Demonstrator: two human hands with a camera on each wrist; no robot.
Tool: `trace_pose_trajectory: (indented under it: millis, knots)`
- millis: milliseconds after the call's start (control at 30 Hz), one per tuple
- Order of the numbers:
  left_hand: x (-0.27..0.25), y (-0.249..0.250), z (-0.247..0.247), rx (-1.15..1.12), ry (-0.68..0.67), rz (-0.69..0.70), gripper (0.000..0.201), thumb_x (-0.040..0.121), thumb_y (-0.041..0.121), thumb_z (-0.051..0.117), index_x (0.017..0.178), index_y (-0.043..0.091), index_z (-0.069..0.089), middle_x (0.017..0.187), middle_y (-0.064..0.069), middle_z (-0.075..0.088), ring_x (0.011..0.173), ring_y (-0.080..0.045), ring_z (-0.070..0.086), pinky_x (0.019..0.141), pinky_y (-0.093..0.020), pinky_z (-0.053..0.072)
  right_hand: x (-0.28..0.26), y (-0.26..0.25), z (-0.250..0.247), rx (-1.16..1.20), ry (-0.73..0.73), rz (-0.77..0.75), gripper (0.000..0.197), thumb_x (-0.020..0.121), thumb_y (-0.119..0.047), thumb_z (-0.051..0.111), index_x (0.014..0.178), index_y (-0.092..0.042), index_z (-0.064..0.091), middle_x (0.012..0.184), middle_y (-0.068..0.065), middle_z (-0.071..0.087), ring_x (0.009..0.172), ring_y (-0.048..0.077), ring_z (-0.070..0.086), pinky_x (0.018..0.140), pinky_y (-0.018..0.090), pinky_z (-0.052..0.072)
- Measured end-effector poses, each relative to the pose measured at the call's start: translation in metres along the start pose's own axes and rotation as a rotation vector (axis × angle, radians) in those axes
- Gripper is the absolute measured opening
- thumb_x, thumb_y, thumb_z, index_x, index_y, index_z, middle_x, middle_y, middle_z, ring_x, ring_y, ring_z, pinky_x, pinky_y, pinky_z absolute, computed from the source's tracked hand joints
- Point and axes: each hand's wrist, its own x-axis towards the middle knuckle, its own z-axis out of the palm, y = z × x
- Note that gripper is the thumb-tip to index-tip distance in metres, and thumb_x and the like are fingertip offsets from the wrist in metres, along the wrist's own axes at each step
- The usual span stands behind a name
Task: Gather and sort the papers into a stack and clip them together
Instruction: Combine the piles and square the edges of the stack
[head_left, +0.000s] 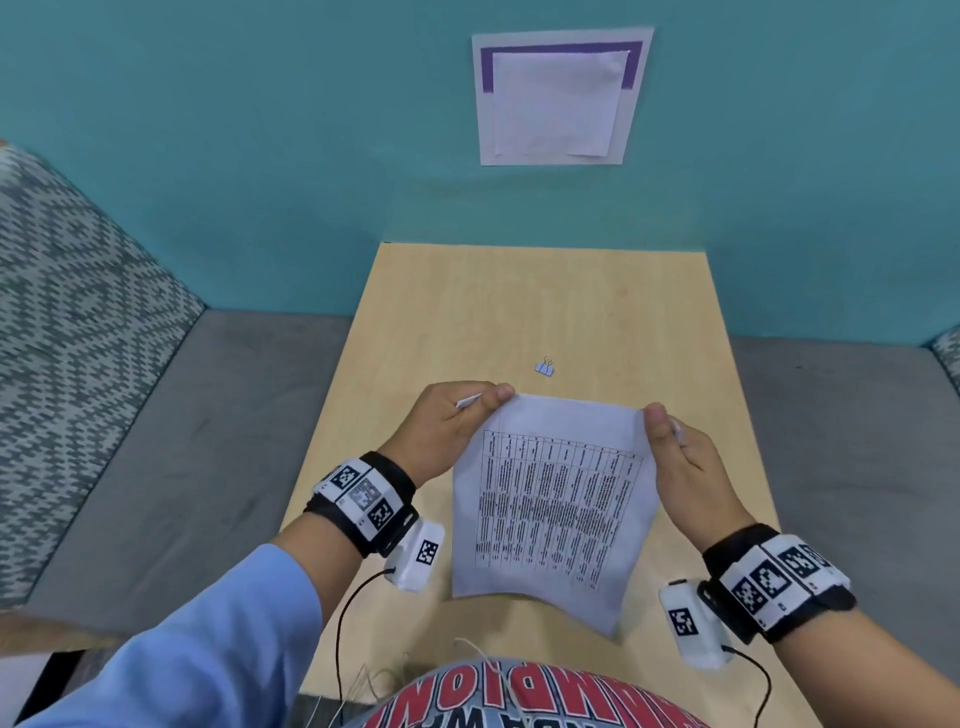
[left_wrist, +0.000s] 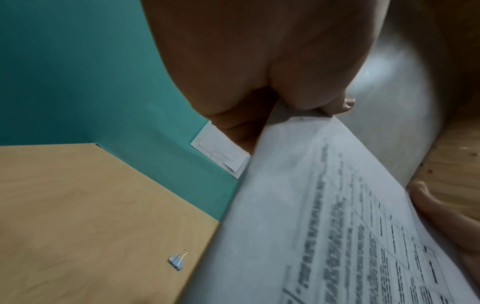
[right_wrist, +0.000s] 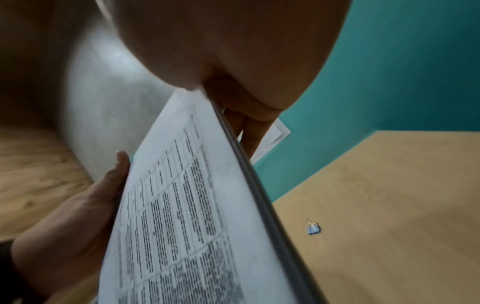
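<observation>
Papers (head_left: 550, 499) sit in the lower middle of the head view, held up off the surface (head_left: 519, 312) as a stack between both hands. At the bottom of that frame the two forearms come in from the lower corners, each with a black wrist strap carrying white blocks with square markers. The left hand (head_left: 447, 431) lies left of the stack, thumb on the top sheet at its upper left corner and fingers behind, so its grip is clamped on the papers. The right hand (head_left: 685, 467) mirrors it at the upper right corner, thumb on top, its grip likewise pinching the stack. In the right wrist view the stack's edge shows several sheets pressed together (right_wrist: 246, 174). The printed table faces the head camera; the stack's long axis runs from the bottom of the frame up toward the hands, leaning slightly so the lower end points toward the lower right. The lower edge hangs free and curls a little. Just above the papers in the frame, a small blue binder clip (head_left: 545, 368) lies on the surface, apart from both hands. Higher still, sheets (head_left: 558, 101) hang on the teal wall (head_left: 260, 130).
</observation>
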Motion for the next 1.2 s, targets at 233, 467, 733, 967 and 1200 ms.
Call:
trace_pose_trajectory:
  millis: [233,467,733,967,1200]
  knots:
    - [0.001,0.016,-0.005,-0.037,-0.002,-0.07,0.063,0.102,0.06,0.05,0.061,0.018,0.026,0.063,-0.002,0.023,0.056,-0.016,0.026,0.057,-0.031,0.023,0.004,-0.008,0.001,0.113,-0.003,0.1,0.075,0.095,-0.065,0.036,0.105,-0.002,0.076,0.098,0.015,0.08,0.082,0.018,0.075,0.076,0.03,0.055]
    - [-0.004,-0.001,-0.009,-0.252,-0.084,-0.295,0.087,0.087,0.082,0.04,0.111,0.006,0.077,0.09,-0.011,0.073,0.078,-0.025,0.067,0.059,-0.034,0.052,0.012,-0.006,0.002,0.129,-0.013,0.114,0.076,0.097,-0.066,0.038,0.103,-0.001,0.076,0.087,0.008,0.079,0.078,0.016,0.071,0.069,0.029,0.052]
    - [-0.051,-0.043,0.007,-0.161,-0.252,-0.439,0.04,0.093,0.032,0.08,0.127,0.012,0.076,0.126,0.001,0.079,0.122,-0.018,0.073,0.115,-0.042,0.051,0.047,-0.003,-0.006,0.235,0.079,0.282,0.055,0.106,-0.054,0.037,0.097,-0.014,0.074,0.084,0.002,0.083,0.073,0.015,0.077,0.069,0.033,0.054]
    - [-0.055,-0.085,-0.018,-0.137,-0.057,-0.491,0.05,0.086,0.047,0.081,0.114,0.006,0.081,0.118,-0.016,0.08,0.103,-0.028,0.075,0.101,-0.045,0.058,0.088,0.034,0.023,0.062,-0.089,0.425,0.058,0.104,-0.058,0.041,0.114,-0.01,0.072,0.092,0.011,0.079,0.078,0.027,0.074,0.074,0.04,0.061]
    - [-0.059,-0.125,-0.072,-0.09,0.177,-0.589,0.051,0.092,0.048,0.077,0.11,0.001,0.078,0.103,-0.003,0.083,0.092,-0.023,0.079,0.085,-0.033,0.06,0.17,0.094,0.034,-0.612,-0.147,0.38,0.043,0.099,-0.046,0.059,0.128,-0.014,0.064,0.121,0.007,0.075,0.102,0.028,0.073,0.094,0.04,0.055]
